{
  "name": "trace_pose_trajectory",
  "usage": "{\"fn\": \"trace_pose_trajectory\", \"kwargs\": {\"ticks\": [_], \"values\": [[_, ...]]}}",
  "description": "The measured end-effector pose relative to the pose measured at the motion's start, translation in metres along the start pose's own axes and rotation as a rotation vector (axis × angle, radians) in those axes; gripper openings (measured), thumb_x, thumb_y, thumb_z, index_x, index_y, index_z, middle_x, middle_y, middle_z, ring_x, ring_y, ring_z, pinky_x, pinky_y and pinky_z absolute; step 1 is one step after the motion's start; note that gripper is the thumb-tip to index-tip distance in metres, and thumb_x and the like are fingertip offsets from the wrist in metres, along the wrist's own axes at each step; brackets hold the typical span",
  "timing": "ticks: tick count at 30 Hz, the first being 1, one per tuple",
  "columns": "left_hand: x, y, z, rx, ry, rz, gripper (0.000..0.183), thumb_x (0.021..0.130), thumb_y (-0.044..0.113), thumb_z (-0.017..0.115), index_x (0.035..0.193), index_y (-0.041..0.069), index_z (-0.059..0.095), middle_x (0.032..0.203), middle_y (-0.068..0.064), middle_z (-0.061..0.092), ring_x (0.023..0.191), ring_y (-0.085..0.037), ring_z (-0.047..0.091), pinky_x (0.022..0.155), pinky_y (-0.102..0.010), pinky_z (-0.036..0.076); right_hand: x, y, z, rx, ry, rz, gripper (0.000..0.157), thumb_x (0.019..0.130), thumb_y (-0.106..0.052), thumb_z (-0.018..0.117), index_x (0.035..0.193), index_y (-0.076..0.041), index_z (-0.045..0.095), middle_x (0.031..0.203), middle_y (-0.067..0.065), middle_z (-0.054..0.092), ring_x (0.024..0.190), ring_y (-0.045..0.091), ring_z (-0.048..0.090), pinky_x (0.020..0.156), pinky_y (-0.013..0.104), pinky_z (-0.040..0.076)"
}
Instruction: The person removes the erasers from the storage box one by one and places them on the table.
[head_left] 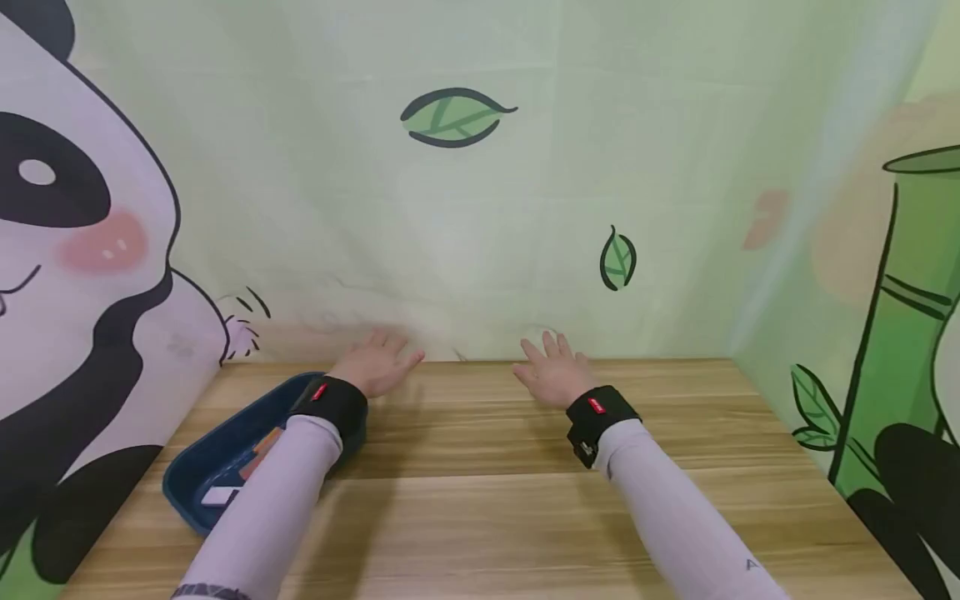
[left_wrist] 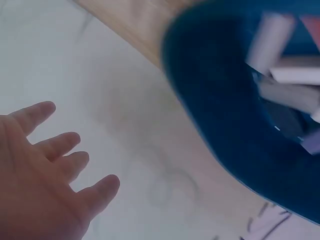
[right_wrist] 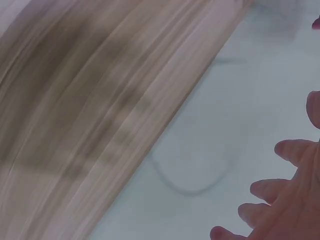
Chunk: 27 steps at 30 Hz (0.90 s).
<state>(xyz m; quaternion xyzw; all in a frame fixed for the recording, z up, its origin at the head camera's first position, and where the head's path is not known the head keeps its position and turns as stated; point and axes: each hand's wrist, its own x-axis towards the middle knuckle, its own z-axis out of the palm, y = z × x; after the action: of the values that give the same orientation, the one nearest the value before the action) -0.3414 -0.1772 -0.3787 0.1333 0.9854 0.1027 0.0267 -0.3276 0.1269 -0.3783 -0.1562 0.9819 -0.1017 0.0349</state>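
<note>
Both arms reach forward over the wooden table (head_left: 480, 517) in the head view. My left hand (head_left: 377, 364), its fingers straight and spread, hovers past the far end of a dark blue tray (head_left: 183, 475) and holds nothing. The right hand (head_left: 555, 371), also with fingers spread, stretches toward the table's back edge with nothing in it. Inside the tray lie several small block-like pieces, among them a white piece (head_left: 220, 496) and an orange-brown piece (head_left: 262, 446). The left wrist view shows white, grey and purple pieces blurred in the tray; my left forearm hides part of it in the head view.
A pale green cloth backdrop (head_left: 480, 250) rises behind the table, printed with leaves and a panda (head_left: 60, 250) at the left. At the right side stands printed green bamboo (head_left: 900, 333). Each wrist wears a black band (head_left: 603, 414).
</note>
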Motion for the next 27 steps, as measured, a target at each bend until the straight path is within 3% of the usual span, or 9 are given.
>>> {"fn": "trace_pose_trajectory", "kwargs": {"ticks": [7, 15, 17, 19, 21, 23, 27], "values": [[-0.023, -0.032, -0.016, -0.038, 0.006, -0.035, 0.068, 0.105, 0.048, 0.028, 0.149, -0.004, 0.031, 0.153, -0.031, 0.024, 0.143, -0.045, 0.016, 0.11, -0.061, 0.017, 0.006, -0.047, 0.02, 0.003, -0.024, -0.086, 0.063, 0.104, -0.052, 0.028, 0.154, -0.015, 0.03, 0.158, 0.022, 0.019, 0.145, 0.041, 0.013, 0.112, 0.056, 0.018], [-0.049, -0.086, -0.023, -0.069, -0.026, -0.129, 0.081, 0.101, 0.06, 0.021, 0.151, -0.004, 0.023, 0.151, -0.036, 0.02, 0.139, -0.052, 0.016, 0.107, -0.065, 0.016, 0.011, -0.135, 0.056, 0.035, -0.11, -0.162, 0.061, 0.102, -0.055, 0.029, 0.153, -0.021, 0.034, 0.159, 0.012, 0.023, 0.146, 0.033, 0.016, 0.11, 0.057, 0.022], [-0.057, -0.097, -0.024, -0.062, -0.043, -0.138, 0.081, 0.101, 0.059, 0.02, 0.15, -0.005, 0.023, 0.149, -0.038, 0.021, 0.136, -0.055, 0.019, 0.106, -0.066, 0.019, 0.008, -0.156, 0.061, 0.03, -0.129, -0.203, 0.059, 0.103, -0.054, 0.027, 0.15, -0.021, 0.04, 0.157, 0.008, 0.03, 0.146, 0.03, 0.019, 0.111, 0.052, 0.022], [-0.063, -0.108, -0.025, -0.034, -0.041, -0.142, 0.082, 0.101, 0.06, 0.018, 0.148, -0.007, 0.026, 0.146, -0.04, 0.025, 0.134, -0.056, 0.023, 0.105, -0.066, 0.021, 0.005, -0.175, 0.066, 0.025, -0.128, -0.233, 0.057, 0.103, -0.054, 0.028, 0.14, -0.019, 0.054, 0.148, 0.004, 0.045, 0.14, 0.027, 0.034, 0.109, 0.045, 0.031], [-0.068, -0.117, -0.025, -0.015, -0.031, -0.149, 0.083, 0.101, 0.06, 0.017, 0.147, -0.008, 0.03, 0.144, -0.039, 0.031, 0.131, -0.056, 0.029, 0.104, -0.065, 0.024, 0.002, -0.192, 0.069, 0.038, -0.148, -0.214, 0.058, 0.103, -0.054, 0.028, 0.128, -0.018, 0.065, 0.135, 0.0, 0.058, 0.128, 0.022, 0.049, 0.103, 0.039, 0.038], [-0.071, -0.124, -0.026, -0.022, -0.01, -0.137, 0.081, 0.102, 0.058, 0.018, 0.144, -0.009, 0.035, 0.141, -0.037, 0.038, 0.129, -0.054, 0.035, 0.104, -0.063, 0.027, -0.001, -0.206, 0.071, 0.054, -0.18, -0.143, 0.06, 0.101, -0.058, 0.026, 0.121, -0.02, 0.069, 0.123, -0.003, 0.065, 0.116, 0.019, 0.058, 0.098, 0.04, 0.041], [-0.076, -0.136, -0.027, -0.092, -0.041, -0.1, 0.067, 0.106, 0.044, 0.026, 0.135, -0.013, 0.045, 0.133, -0.036, 0.048, 0.123, -0.053, 0.044, 0.101, -0.062, 0.032, -0.006, -0.23, 0.077, 0.087, -0.23, 0.008, 0.07, 0.096, -0.069, 0.019, 0.128, -0.027, 0.065, 0.125, -0.006, 0.064, 0.116, 0.021, 0.058, 0.102, 0.053, 0.035]]}}
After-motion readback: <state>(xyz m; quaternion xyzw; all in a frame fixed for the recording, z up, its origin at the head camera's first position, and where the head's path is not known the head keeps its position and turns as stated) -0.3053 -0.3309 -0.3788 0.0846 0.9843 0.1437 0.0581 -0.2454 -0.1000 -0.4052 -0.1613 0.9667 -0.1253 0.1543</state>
